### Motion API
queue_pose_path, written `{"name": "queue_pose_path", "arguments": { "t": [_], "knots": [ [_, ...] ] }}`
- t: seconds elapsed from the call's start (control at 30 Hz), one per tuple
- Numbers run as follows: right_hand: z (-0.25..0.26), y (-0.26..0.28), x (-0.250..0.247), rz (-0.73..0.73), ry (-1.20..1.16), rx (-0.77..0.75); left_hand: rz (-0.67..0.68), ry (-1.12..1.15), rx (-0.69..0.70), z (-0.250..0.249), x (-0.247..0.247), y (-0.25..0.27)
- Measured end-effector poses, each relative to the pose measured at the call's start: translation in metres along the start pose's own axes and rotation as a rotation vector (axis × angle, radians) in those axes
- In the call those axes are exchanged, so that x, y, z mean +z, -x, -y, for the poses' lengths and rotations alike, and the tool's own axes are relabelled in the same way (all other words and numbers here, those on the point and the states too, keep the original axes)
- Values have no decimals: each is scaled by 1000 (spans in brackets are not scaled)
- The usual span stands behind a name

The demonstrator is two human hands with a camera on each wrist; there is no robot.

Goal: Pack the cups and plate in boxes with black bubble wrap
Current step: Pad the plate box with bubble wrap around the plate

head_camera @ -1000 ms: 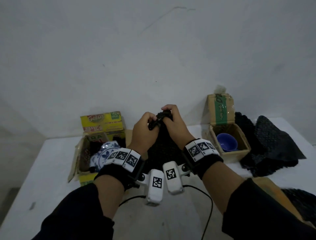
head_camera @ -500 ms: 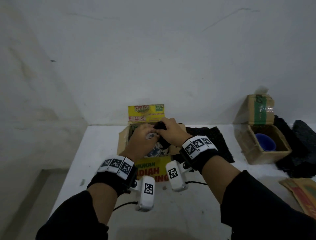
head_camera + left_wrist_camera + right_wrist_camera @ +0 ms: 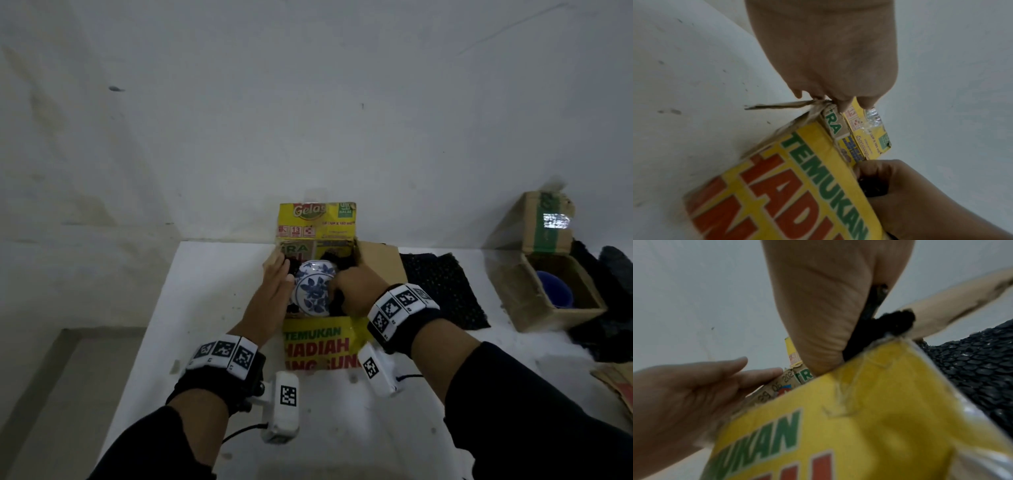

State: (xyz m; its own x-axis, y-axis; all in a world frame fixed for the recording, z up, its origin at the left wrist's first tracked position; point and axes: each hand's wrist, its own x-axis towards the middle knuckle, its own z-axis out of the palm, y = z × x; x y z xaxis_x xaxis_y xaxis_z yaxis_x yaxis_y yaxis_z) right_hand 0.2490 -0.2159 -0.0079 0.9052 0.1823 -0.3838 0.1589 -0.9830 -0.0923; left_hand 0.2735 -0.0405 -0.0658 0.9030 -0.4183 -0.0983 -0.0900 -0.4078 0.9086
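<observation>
Dim, flat light; soft shadows; wide-angle bending at edges; both wrist views motion-blurred, noisy.

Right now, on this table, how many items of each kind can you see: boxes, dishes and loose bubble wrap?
Boxes: 2, the yellow box and the brown box.
Plates: 1, the blue-and-white plate in the yellow box.
Cups: 1, the blue cup in the brown box.
Loose black bubble wrap: 2, a flat sheet and a pile at the right edge.
Total: 6.
</observation>
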Motion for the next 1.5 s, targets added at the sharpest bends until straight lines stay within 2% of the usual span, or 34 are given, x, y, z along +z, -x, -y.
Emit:
{"name": "queue_pose_path", "arguments": {
  "t": [0.1,0.2,0.5,0.7,0.87,1.0,1.13,1.37,1.5],
  "knots": [
    [2,-2,2,79,143,9,48,170,-1,8,2,-3],
    [3,-7,2,149,235,21,33,246,4,12,5,-4],
    [-3,-16,-8,290,328,5,-7,250,47,20,8,-7],
    [-3,-20,-5,274,384,-81,-20,222,34,22,10,-8],
    [-14,-33,7,423,495,16,-36,227,10,26,12,-10],
    [8,-15,-6,342,487,-21,-38,227,14,27,12,-9],
    [17,17,-16,210,591,-79,-48,184,8,24,12,-9],
    [9,-16,6,298,573,-5,-38,159,4,20,12,-6],
    [9,-19,14,272,523,22,-12,133,-6,17,11,-4]
  ]
}}
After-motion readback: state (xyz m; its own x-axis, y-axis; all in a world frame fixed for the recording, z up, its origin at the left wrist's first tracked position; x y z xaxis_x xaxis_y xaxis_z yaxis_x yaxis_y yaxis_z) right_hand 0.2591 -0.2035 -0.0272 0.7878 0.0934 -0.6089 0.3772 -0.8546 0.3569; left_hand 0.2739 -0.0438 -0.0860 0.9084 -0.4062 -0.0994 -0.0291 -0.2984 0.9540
